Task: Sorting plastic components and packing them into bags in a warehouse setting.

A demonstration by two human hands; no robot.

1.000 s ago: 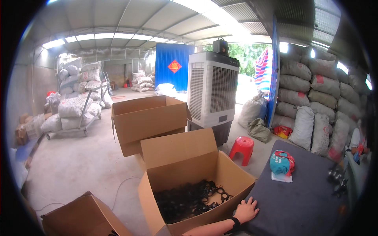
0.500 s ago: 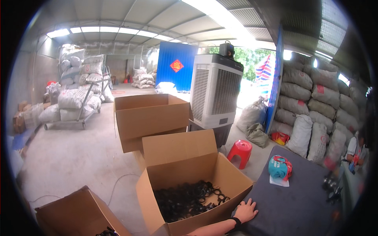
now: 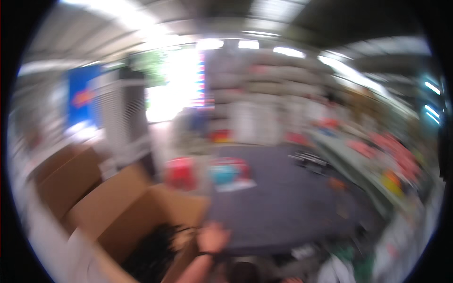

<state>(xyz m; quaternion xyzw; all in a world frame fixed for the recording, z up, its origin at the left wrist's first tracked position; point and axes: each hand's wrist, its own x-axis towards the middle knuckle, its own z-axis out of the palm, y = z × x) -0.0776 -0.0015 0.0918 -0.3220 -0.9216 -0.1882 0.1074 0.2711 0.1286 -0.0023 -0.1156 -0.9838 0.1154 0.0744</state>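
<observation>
**Q:** Down at the lower edge, which hand shows, and how is it posed?

**A:** One hand [image 3: 213,237], on a forearm coming up from the bottom edge with a dark band at the wrist. From the angle it looks like the left hand. It lies at the corner where the open cardboard box [image 3: 137,214] meets the dark grey tabletop [image 3: 283,198]. The fingers seem spread and flat, clamped on nothing, though the blur is too heavy to be sure. The right hand is out of the picture.

**Q:** And the box?

**A:** It stands just left of the hand, flaps up, with a dark tangled heap [image 3: 155,245] inside. Behind it, further left, stands a second cardboard box [image 3: 66,177].

**Q:** What of the surface and the room?

**A:** Everything is smeared by motion. A tall grey cooler unit [image 3: 118,113] stands at the left in front of a blue panel [image 3: 78,96]. Bright daylight comes through an opening beyond it. On the floor past the box sits one red stool [image 3: 180,172]. On the tabletop lie one teal object [image 3: 225,173] on a white sheet and a cluster of dark parts [image 3: 311,160]. Stacked pale sacks [image 3: 278,85] fill the back wall.
</observation>
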